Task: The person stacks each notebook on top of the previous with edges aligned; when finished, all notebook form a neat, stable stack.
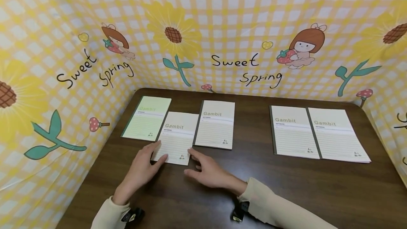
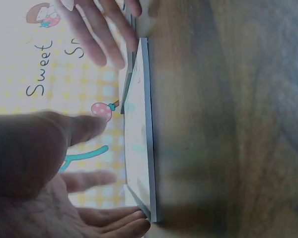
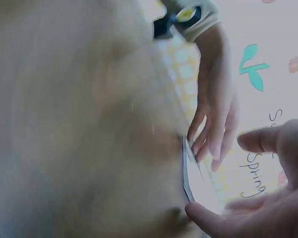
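Observation:
A white "Gambit" notebook (image 1: pixel 176 139) lies flat on the table between my two hands, set lower than its neighbours. My left hand (image 1: pixel 140 167) is at its left edge, the thumb extended toward the lower corner. At the right edge are the fingertips of my right hand (image 1: pixel 208 170), whose thumb stands apart from the cover. Seen low in the left wrist view, the notebook (image 2: pixel 139 148) shows its thin dark edge near the fingers. The right wrist view has both hands at opposite sides of the notebook (image 3: pixel 196 181). Neither hand is wrapped around it.
A green notebook (image 1: pixel 147 117) lies just left, and another white notebook (image 1: pixel 214 124) just right. Farther right, two white notebooks (image 1: pixel 294 131) sit side by side. A checked cloth (image 1: pixel 235 20) with flowers and lettering rises behind the brown table (image 1: pixel 178 200) and along its sides.

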The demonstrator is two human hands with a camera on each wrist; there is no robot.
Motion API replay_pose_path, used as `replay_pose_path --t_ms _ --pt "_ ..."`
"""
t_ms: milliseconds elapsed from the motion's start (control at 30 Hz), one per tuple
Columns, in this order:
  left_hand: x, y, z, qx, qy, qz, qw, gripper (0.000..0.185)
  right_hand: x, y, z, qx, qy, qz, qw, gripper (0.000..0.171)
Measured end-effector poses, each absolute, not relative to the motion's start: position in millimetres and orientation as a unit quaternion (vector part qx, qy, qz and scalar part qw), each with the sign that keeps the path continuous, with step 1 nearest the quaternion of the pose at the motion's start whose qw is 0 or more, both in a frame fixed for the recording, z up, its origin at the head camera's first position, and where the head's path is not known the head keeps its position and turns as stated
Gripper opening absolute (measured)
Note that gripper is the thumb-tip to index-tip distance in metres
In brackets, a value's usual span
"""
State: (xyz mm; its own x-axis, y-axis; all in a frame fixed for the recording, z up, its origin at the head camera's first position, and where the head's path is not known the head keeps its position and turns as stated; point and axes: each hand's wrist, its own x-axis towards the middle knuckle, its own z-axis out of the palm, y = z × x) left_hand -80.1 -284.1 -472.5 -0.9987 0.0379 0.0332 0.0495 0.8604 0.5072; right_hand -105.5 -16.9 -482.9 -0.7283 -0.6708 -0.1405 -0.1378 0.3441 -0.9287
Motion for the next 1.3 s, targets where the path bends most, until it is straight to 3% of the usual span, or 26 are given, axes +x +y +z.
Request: replay_pose_path --t_ms 300,500,767,1067,1300 --pt "-87.1 -288.3 -470.1 0.03 -0.949 -0.311 0.044 0.063 -95.9 -23.5 -476.8 -0.037 0.579 -0.731 0.359 0.063" --pt "-92.3 -293.1 -459.5 0.078 -0.927 -0.366 -0.015 0.063 -99.0 -27.6 -475.3 0.055 0.494 -0.789 0.359 0.062" --pt "-95.2 -301.8 -456.6 0.097 -0.922 -0.374 -0.039 0.054 -101.9 -28.2 -479.0 0.084 0.482 -0.8 0.348 0.061" --pt "-96.8 -317.4 -456.5 0.124 -0.889 -0.436 -0.06 0.045 -106.2 -32.6 -480.0 0.058 0.553 -0.755 0.347 0.063" --pt "-93.8 -325.4 -456.7 0.146 -0.837 -0.521 -0.083 0.05 -110.1 -37.1 -481.4 0.047 0.57 -0.734 0.366 0.049"
